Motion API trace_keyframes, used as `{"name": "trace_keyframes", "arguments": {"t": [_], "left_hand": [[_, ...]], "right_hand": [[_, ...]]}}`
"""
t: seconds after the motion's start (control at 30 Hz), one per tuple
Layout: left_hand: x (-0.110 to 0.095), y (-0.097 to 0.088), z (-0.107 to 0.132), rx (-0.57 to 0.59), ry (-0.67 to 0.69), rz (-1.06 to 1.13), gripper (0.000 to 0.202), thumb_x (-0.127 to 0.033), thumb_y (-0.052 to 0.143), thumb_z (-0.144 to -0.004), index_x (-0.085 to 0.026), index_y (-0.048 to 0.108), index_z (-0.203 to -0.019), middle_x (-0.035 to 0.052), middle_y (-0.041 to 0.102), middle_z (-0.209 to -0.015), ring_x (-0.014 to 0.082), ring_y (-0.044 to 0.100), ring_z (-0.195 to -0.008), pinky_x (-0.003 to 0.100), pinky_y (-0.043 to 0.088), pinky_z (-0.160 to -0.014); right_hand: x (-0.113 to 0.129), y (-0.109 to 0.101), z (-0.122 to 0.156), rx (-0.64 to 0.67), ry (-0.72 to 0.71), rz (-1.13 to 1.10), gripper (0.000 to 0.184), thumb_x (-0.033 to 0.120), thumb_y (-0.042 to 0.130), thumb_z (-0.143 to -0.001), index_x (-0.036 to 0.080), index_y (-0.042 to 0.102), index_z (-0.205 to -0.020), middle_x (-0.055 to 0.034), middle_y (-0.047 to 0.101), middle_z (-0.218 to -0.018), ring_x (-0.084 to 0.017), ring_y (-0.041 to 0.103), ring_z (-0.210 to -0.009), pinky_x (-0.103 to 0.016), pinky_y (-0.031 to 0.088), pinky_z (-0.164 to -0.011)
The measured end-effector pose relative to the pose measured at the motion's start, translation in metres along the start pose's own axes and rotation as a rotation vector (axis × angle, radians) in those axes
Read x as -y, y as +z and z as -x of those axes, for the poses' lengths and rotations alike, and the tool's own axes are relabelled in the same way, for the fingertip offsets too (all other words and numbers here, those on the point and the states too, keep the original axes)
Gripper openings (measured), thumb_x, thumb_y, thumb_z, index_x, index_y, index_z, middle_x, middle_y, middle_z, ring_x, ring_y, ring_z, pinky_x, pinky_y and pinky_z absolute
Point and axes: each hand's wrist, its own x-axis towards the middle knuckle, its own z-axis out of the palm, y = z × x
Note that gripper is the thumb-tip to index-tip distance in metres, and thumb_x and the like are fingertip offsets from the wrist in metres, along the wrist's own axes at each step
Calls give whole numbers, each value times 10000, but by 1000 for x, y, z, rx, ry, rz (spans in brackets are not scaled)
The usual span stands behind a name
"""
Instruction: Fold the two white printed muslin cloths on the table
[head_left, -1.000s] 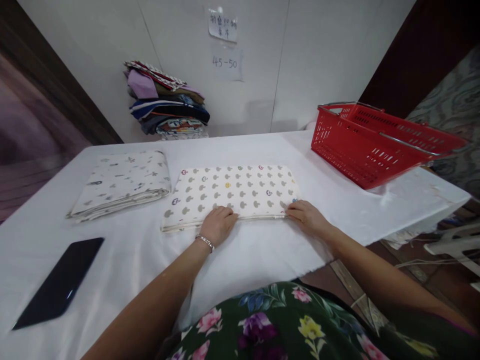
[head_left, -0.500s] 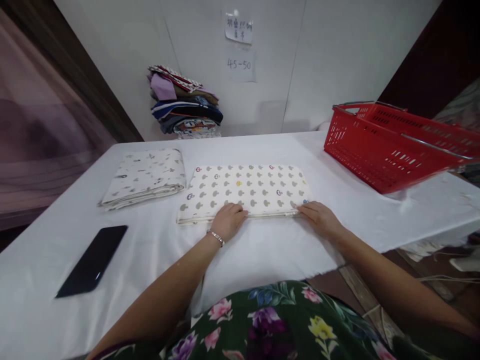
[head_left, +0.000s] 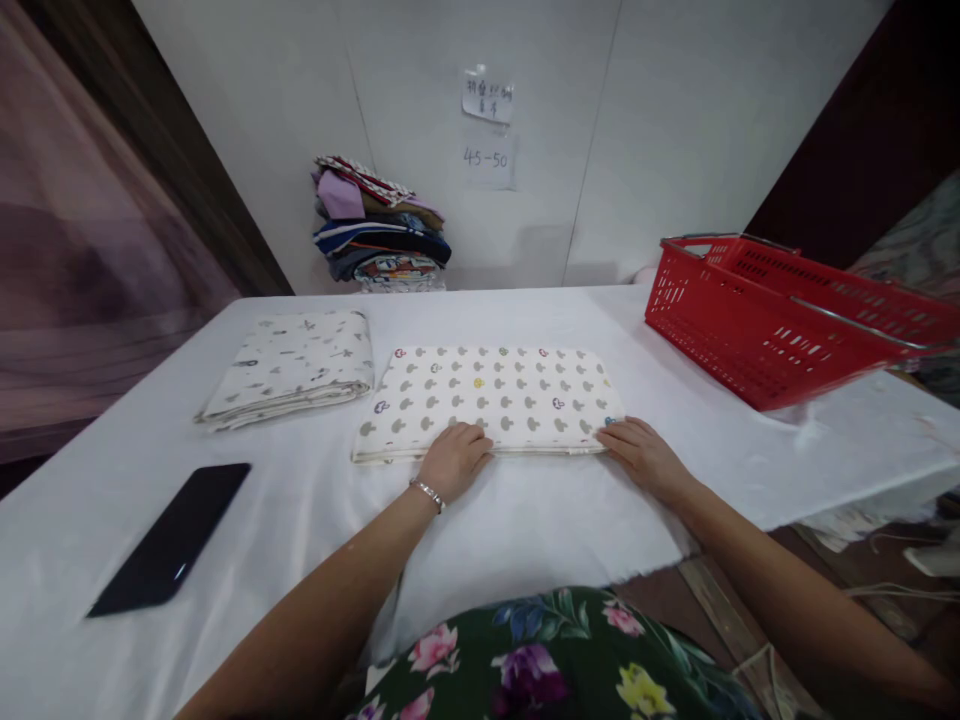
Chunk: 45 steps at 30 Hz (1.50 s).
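A folded white cloth [head_left: 517,395] with rows of grey mushroom prints and a few coloured ones lies flat before me. At its near edge, left of the middle, my left hand [head_left: 456,460] has its fingers together and curled over the layers. My right hand [head_left: 645,455] pinches the same edge close to the near right corner. Both thumbs are mostly hidden. To the left lies another folded white cloth [head_left: 300,365] with small dark leaf-like prints, apart from both hands.
A black phone [head_left: 176,540] rests on the white-covered table [head_left: 525,530] at the left. On the right stands a red basket [head_left: 780,320] with metal handles. Stacked folded fabrics [head_left: 382,225] rise by the wall at the back, beside paper signs [head_left: 487,125].
The view has tilted slightly upward, so everything sits a little lower in the picture. Both hands keep their places on the near edge of the mushroom-print cloth.
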Motion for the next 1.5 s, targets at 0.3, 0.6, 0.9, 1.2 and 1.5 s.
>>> {"name": "trace_keyframes", "arguments": {"t": [0.3,0.6,0.9,1.2,1.5], "left_hand": [[-1,-3,0,-22,8,9,179,-210,461,-878,-174,632,-843,48,581,-816,176,484,-792,315,407,-691],[1,-2,0,-16,6,45,160,-204,470,-871,-181,626,-842,44,577,-816,174,492,-791,324,415,-703],[0,-6,2,-14,-6,83,136,-185,491,-857,-193,626,-866,37,569,-811,169,501,-794,335,423,-732],[2,-3,2,13,-33,141,137,-180,478,-859,-196,613,-870,35,559,-828,176,487,-804,342,403,-726],[0,-6,1,27,-58,177,117,-167,506,-838,-195,618,-856,39,563,-828,175,480,-804,340,401,-716]], "right_hand": [[4,3,7,44,97,-10,297,262,419,-921,242,608,-1150,-62,598,-1206,-223,504,-1167,-455,343,-1011],[9,-6,-66,112,381,-249,519,485,333,-913,185,466,-1314,-96,382,-1410,-228,272,-1338,-439,227,-1096],[-35,49,-127,322,563,15,631,500,327,-903,55,358,-1349,-190,257,-1456,-303,171,-1360,-473,148,-1086],[-61,44,-138,174,758,-93,453,411,334,-918,139,465,-1256,-150,388,-1393,-249,315,-1305,-389,287,-1039],[-112,46,-161,220,1215,-274,538,520,586,-723,61,617,-1002,-220,650,-952,-324,616,-915,-370,489,-709]]}}
